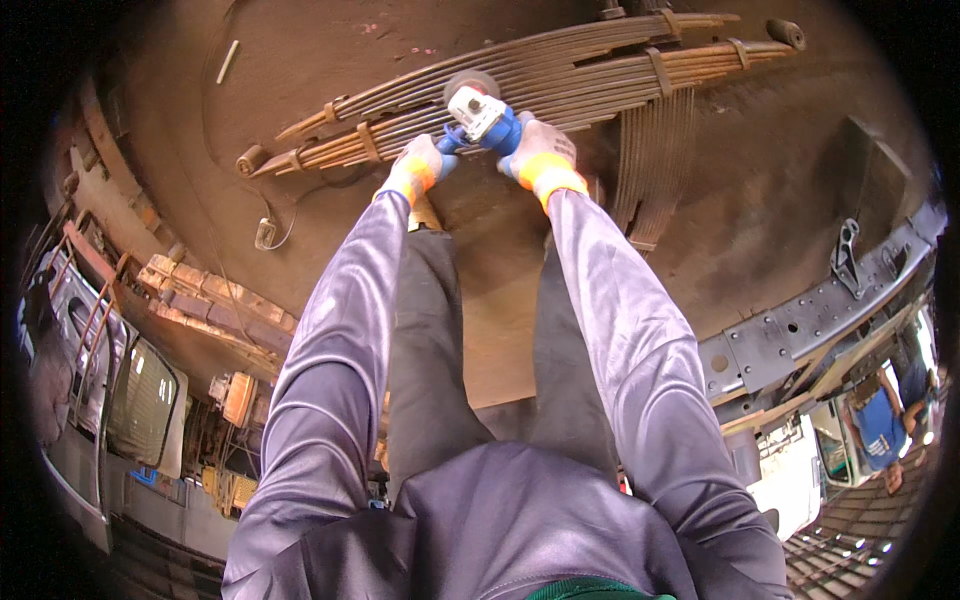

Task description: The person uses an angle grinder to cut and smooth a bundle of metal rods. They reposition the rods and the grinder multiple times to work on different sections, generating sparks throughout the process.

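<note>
Both my gloved hands grip a blue angle grinder (499, 130) with a pale metal head. My left hand (421, 165) is closed around its side handle, and my right hand (541, 153) wraps the blue body. The round disc (471, 84) looks blurred and lies over the long rusty leaf springs (540, 92); whether it touches them I cannot tell. These springs lie side by side across the ground, bound with metal clips (369, 141). Rolled eyes mark the ends of the nearer one. Another stack of ridged leaves (655, 165) extends toward me under their right part.
A thin cable and a small pale box (265, 234) lie on the brown ground at left. Rusty beams (215, 300) and a vehicle door (145, 400) stand farther left. A dark riveted chassis rail (790, 335) runs along the right, where a person in blue (880, 430) is visible.
</note>
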Available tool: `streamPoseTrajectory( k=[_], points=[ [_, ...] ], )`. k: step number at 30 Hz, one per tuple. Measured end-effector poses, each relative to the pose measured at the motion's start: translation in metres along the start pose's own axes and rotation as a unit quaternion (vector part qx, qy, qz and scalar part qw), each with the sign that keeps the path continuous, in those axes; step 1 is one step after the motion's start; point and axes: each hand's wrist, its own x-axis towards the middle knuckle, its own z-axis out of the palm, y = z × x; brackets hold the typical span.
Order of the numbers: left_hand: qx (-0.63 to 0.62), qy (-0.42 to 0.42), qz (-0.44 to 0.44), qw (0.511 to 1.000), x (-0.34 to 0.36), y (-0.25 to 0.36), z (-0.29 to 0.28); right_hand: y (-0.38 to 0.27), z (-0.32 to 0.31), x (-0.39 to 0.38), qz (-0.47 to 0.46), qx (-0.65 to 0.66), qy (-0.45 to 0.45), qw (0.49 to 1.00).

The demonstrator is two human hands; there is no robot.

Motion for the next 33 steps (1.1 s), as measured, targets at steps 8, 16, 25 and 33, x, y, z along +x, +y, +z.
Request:
streamPoseTrajectory(
  k=[8,16,25,33],
  points=[
    [0.066,-0.06,0.133,0.987,0.025,0.165,-0.026,0.08,-0.066,0.014,0.135,0.037,0.162,0.977],
    [0.041,-0.059,0.058,0.996,-0.026,0.131,0.025,0.099,-0.021,-0.016,0.135,0.0,0.102,0.986],
    [0.069,0.063,0.02,0.995,0.02,0.022,-0.054,-0.019,0.001,0.025,-0.007,0.047,0.101,0.994],
    [0.033,-0.017,0.071,0.997,0.026,0.075,-0.025,0.018,-0.035,0.016,0.078,-0.018,0.114,0.99]
  ],
)
